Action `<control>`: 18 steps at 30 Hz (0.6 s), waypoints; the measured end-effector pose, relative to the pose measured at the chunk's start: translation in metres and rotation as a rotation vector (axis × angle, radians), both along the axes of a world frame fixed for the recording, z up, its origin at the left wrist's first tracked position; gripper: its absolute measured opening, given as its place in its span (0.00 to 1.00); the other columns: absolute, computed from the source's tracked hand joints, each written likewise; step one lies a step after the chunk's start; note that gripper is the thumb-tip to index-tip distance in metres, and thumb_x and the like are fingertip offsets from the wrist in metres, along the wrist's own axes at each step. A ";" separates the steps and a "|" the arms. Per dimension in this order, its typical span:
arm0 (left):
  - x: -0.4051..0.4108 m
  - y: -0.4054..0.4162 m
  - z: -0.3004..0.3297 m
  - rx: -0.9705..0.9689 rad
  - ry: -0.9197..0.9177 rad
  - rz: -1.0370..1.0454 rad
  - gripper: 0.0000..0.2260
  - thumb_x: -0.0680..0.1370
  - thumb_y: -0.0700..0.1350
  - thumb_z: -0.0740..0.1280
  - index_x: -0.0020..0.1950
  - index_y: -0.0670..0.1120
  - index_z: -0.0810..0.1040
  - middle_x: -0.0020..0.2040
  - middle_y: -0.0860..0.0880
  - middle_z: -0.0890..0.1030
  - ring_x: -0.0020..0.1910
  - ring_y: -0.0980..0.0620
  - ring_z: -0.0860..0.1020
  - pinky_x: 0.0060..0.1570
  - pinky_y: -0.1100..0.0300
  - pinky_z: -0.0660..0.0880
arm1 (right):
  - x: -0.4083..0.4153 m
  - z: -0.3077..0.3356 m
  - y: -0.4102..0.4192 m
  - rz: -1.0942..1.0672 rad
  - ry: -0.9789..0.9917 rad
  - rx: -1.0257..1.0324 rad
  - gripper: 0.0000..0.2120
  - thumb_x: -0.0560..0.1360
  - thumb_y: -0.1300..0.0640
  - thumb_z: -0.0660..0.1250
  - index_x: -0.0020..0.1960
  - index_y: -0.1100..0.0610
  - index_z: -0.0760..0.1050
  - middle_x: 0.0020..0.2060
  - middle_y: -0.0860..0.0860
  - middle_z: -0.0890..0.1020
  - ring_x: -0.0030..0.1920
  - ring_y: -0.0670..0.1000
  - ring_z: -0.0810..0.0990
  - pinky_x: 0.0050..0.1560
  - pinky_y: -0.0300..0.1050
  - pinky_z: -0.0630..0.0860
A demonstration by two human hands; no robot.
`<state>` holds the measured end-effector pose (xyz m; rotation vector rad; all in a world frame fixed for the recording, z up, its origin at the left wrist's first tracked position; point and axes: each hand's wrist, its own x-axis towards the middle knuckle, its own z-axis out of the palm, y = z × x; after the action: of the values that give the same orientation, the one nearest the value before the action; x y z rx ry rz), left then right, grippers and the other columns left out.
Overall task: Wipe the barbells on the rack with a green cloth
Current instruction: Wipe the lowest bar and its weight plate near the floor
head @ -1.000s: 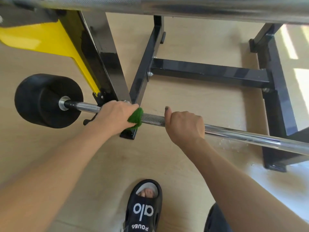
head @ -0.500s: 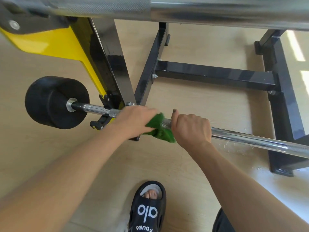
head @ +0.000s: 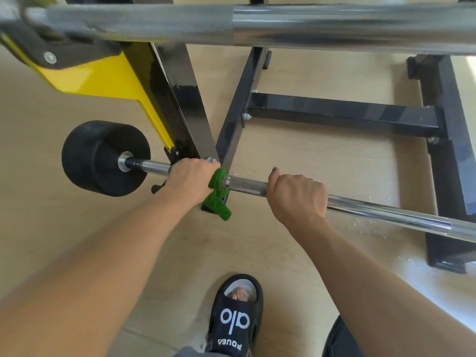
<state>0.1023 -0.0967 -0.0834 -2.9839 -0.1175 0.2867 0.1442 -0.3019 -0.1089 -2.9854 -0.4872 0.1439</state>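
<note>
A black weight [head: 103,157] is capping the lower barbell [head: 386,215] at far left. The left hand [head: 189,180] is gripping the bar, fingers curled around the green cloth [head: 217,194], 1 end dangling. The right hand [head: 296,195] is clenching the knurled section. Another barbell [head: 309,27] is lying above on the rack [head: 342,114].

A single head-worn camera is looking steeply down and forward from close above, taking in both forearms reaching away from it; beyond the fingers [head: 275,173] the rack [head: 342,114] is standing, nearer than them a sandalled foot [head: 235,320].
</note>
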 end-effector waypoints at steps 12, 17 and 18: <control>0.002 0.001 0.006 -0.047 0.112 0.032 0.20 0.76 0.57 0.71 0.65 0.51 0.75 0.53 0.48 0.81 0.52 0.46 0.81 0.48 0.51 0.77 | -0.002 0.003 -0.002 0.051 -0.009 -0.024 0.24 0.84 0.52 0.44 0.46 0.55 0.78 0.30 0.51 0.73 0.33 0.57 0.71 0.36 0.47 0.64; 0.002 0.003 0.001 -0.009 0.080 0.005 0.20 0.75 0.58 0.72 0.63 0.51 0.75 0.51 0.49 0.81 0.50 0.47 0.81 0.44 0.53 0.77 | -0.004 0.001 0.001 -0.031 0.015 -0.010 0.28 0.84 0.48 0.43 0.32 0.54 0.70 0.26 0.50 0.68 0.31 0.57 0.70 0.36 0.48 0.64; 0.002 0.004 0.000 -0.004 0.075 -0.001 0.20 0.75 0.57 0.72 0.63 0.51 0.75 0.51 0.49 0.81 0.49 0.47 0.81 0.44 0.53 0.77 | -0.004 0.001 0.001 -0.042 0.021 -0.011 0.28 0.84 0.48 0.43 0.30 0.54 0.68 0.25 0.50 0.68 0.30 0.57 0.69 0.36 0.48 0.63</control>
<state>0.1045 -0.0926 -0.0831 -2.9721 -0.1077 0.3980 0.1401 -0.3005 -0.1081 -2.9990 -0.4227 0.1741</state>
